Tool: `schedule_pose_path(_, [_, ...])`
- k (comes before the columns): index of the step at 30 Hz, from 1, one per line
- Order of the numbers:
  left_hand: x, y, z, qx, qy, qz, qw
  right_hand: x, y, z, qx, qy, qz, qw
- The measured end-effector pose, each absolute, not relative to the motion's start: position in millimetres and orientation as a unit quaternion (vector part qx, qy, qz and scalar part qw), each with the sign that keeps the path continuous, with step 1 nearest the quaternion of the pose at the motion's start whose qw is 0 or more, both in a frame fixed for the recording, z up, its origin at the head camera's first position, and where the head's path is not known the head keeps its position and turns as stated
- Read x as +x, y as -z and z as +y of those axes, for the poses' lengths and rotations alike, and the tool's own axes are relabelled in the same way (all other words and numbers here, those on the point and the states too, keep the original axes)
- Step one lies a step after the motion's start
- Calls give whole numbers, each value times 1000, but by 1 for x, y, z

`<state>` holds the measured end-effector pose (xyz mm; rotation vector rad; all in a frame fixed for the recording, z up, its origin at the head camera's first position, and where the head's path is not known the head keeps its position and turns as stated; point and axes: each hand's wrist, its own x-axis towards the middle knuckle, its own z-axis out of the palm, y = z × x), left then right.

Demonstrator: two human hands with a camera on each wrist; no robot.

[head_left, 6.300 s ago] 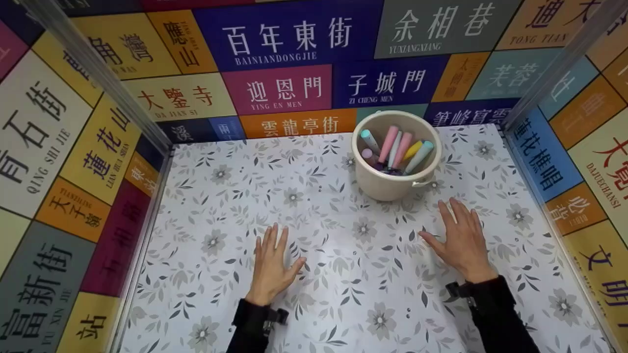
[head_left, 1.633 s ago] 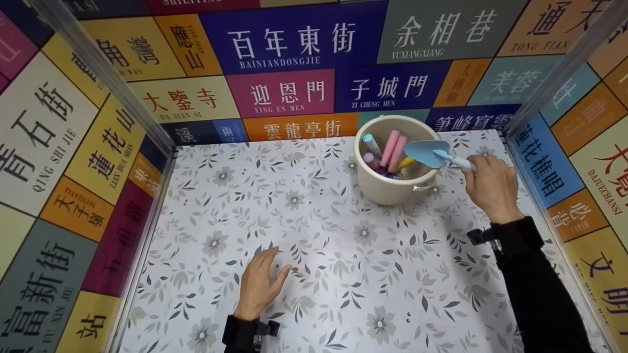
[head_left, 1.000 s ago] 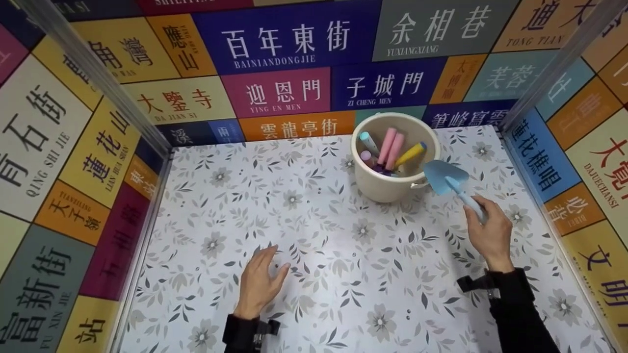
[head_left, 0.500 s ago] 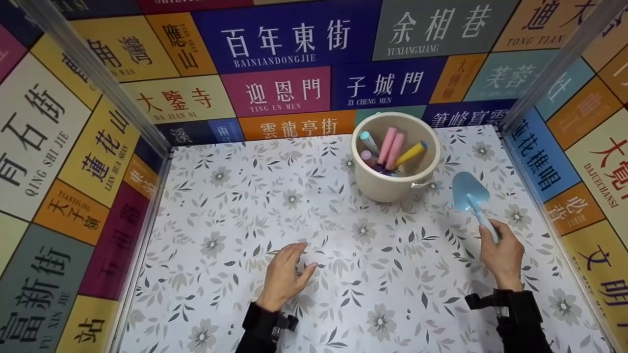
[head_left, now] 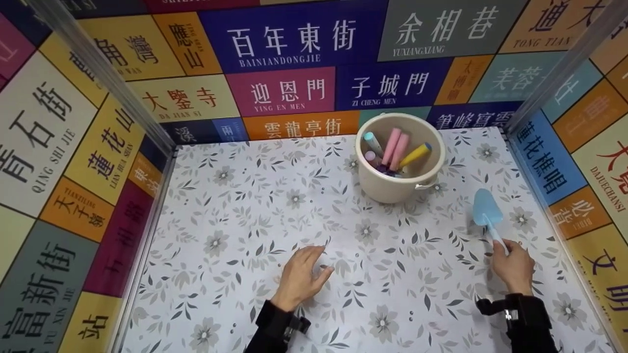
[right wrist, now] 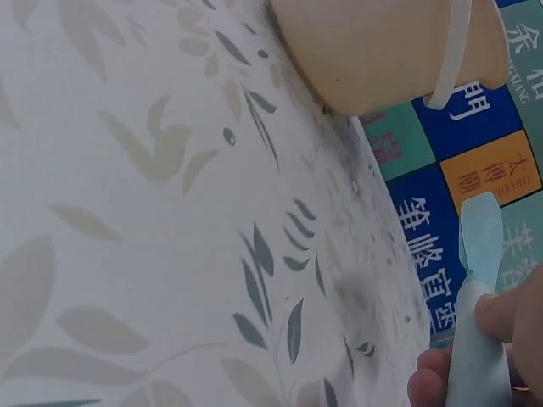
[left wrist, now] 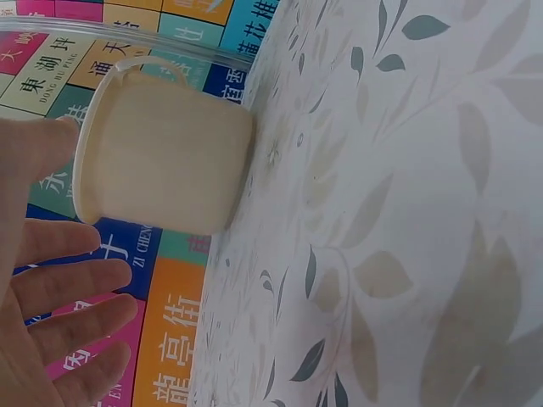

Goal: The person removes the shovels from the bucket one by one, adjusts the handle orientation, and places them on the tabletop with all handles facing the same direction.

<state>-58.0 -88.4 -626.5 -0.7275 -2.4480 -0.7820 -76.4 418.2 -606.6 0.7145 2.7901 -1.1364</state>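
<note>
My right hand (head_left: 513,264) grips the pale handle of a light blue toy trowel (head_left: 487,208) at the right of the table. The blade points away from me, and in the right wrist view the thumb lies along the trowel's handle (right wrist: 477,356). My left hand (head_left: 301,277) holds nothing; its fingers are spread in the left wrist view, over the front middle of the table. Beyond both hands stands a cream bucket (head_left: 390,189), with pink sticks (head_left: 395,148), a yellow one (head_left: 415,155) and a teal-ended one (head_left: 373,142) inside.
The table (head_left: 235,206) wears a white cloth with grey flowers and leaves. Panels of coloured street-name signs (head_left: 289,44) rise at the back, left and right. Clear strips (head_left: 162,132) run along the corners.
The right hand took the trowel out of the bucket, then drew it right and toward me. Lately the left hand has shifted right. The bucket stays in place.
</note>
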Motion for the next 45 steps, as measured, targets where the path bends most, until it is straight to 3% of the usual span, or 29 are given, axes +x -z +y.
schedule_pose_path(23, [-54,627,-88,-265,283,-893,227,-90,618,438,236,305,917,106])
schedule_pose_path(34, [-54,628,-87,-271,280,-890,237,-101,620,439,262,304,908,121])
schedule_pose_path(45, [-54,627,-86,-268,278,-897,216,-102,620,444,224,265,928,133])
